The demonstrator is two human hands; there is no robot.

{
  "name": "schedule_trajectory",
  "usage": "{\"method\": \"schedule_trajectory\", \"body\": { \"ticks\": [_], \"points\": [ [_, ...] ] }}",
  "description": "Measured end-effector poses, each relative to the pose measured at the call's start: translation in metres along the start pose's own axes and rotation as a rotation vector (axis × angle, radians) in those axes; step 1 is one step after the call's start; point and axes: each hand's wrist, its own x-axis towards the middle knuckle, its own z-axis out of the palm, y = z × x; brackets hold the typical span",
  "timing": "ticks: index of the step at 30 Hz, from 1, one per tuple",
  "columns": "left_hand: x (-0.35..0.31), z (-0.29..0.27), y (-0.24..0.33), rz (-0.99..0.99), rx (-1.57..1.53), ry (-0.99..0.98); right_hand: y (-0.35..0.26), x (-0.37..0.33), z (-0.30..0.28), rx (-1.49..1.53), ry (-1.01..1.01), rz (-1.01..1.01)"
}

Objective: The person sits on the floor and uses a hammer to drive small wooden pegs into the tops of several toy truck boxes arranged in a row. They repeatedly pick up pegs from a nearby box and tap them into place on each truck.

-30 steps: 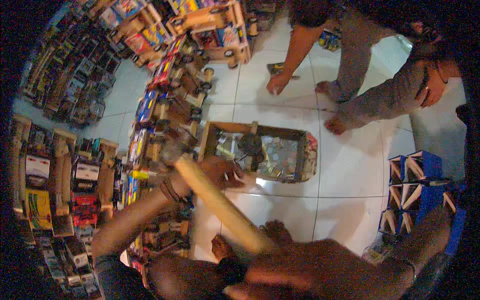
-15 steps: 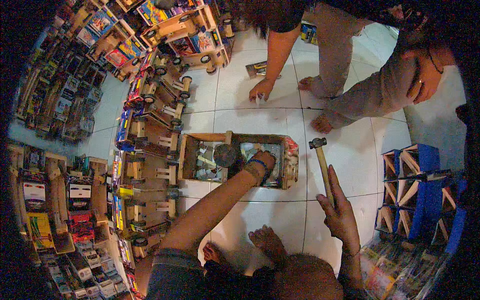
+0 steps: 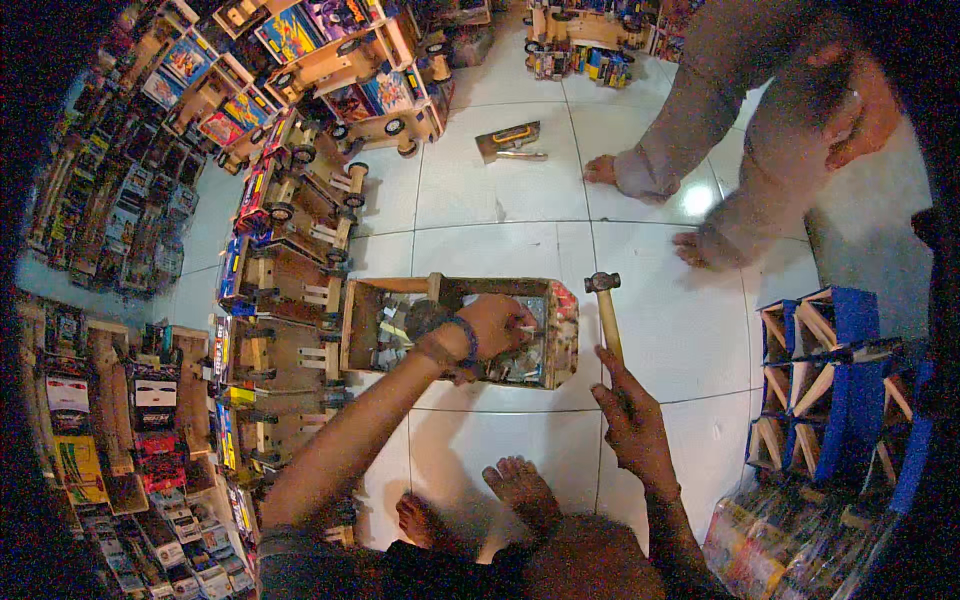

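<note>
A wooden box with two compartments sits on the tiled floor in front of me. Small metal bits and other pieces lie inside it, along with a dark round object near the divider. Over the right compartment is my left hand, its fingers drawn together in a pinch. A small pale bit shows at the fingertips, too small to name. To the right of the box, my right hand grips a hammer by its wooden handle. The metal head points away from me, above the floor.
Wooden toy trucks line the left side, with more at the far left and back. A trowel lies on the far floor. Another person's legs stand at far right. Blue-sided wooden pieces are stacked at right, beside plastic-wrapped goods.
My left hand has risen from inside the box and turned, fingers now pinched. The other person's hand has left the floor, and their legs have shifted. The hammer stays in my right hand.
</note>
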Motion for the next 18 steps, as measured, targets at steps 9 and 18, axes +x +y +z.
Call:
{"method": "schedule_trajectory", "body": {
  "ticks": [9, 18],
  "points": [
    [-0.119, -0.067, 0.049, -0.132, -1.064, -0.071, -0.043, 0.032, 0.037, 0.217, -0.081, -0.208],
    [-0.246, -0.072, 0.063, -0.23, -1.074, 0.286, -0.135, 0.047, 0.101, 0.115, -0.564, -0.706]
  ]
}}
